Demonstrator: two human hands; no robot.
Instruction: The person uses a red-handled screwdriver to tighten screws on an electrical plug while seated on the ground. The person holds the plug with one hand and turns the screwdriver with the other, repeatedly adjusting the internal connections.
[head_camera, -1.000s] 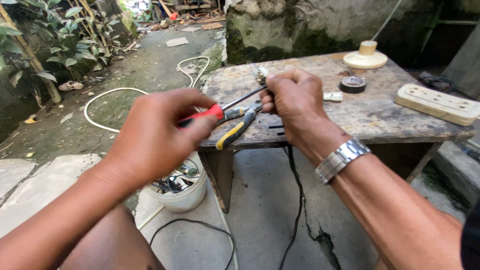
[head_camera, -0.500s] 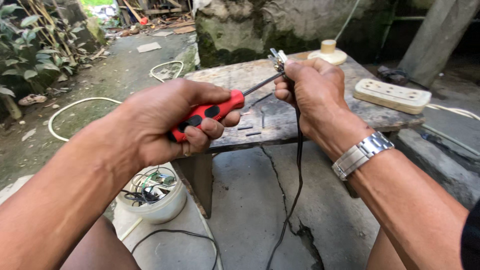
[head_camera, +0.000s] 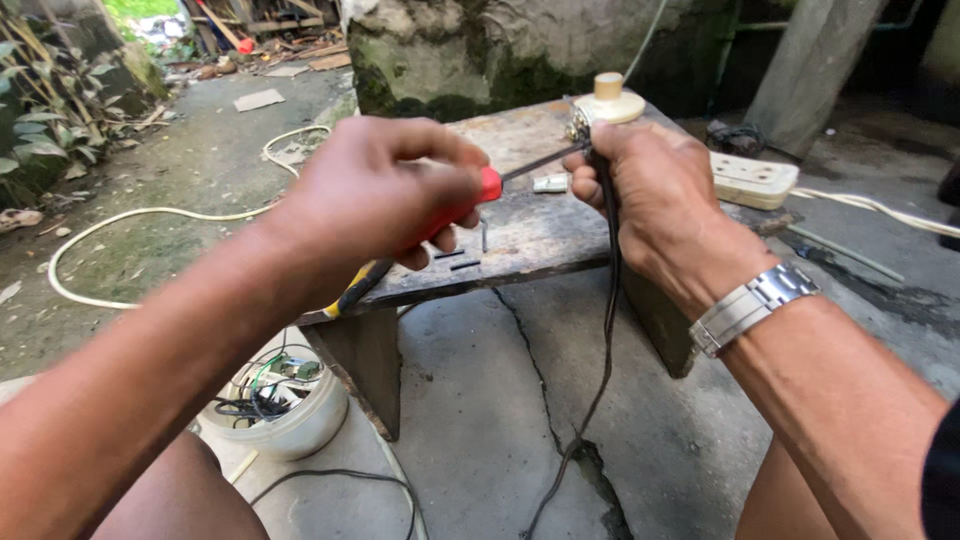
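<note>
While left hand (head_camera: 375, 190) fingers grip red screwdriver (head_camera: 470, 200), right hand (head_camera: 650, 190) fingers clamp black cable (head_camera: 606, 300).

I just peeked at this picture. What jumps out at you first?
Two hands meet in the middle: the left hand grips a red-handled screwdriver, its tip pointing at a small metal part pinched in the right hand, above a worn table. A black cable hangs from that hand to the cracked floor. A cream power strip lies at right.
</note>
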